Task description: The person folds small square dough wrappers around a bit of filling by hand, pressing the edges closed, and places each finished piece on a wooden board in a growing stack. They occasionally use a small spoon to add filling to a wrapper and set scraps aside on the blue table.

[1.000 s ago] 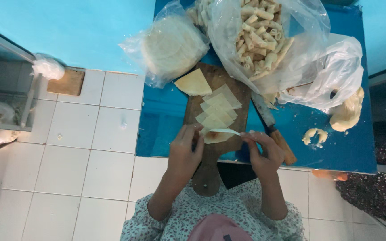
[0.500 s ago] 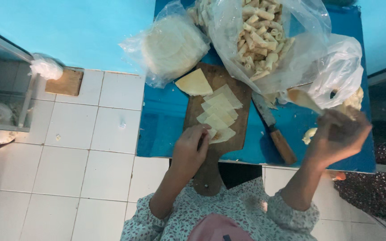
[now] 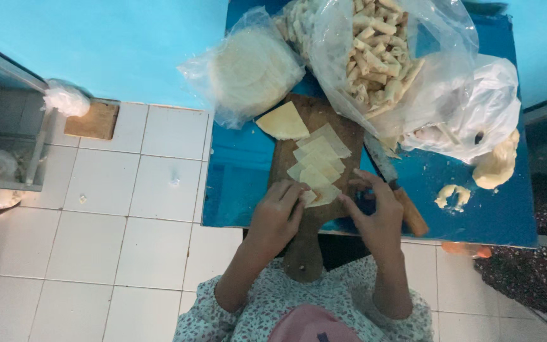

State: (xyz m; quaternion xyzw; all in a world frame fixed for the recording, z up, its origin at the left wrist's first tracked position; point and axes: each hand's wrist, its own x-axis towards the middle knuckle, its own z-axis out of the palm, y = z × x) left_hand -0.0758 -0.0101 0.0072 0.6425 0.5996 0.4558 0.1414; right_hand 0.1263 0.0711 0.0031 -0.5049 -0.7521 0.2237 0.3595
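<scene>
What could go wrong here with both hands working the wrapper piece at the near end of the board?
1. The knife lies right beside the right hand; a sideways move could brush its blade.
2. The pale wrapper pieces overlap in a row, so lifting the nearest one with the left hand might drag its neighbours.
3. The bulging bag of rolls leans over the cutting board and might slump onto it.

A small food-prep kitchen — wooden cutting board (image 3: 314,136), kitchen knife (image 3: 395,185), bagged pastry rolls (image 3: 384,47) (clear plastic), white-tiled floor (image 3: 109,209).
</scene>
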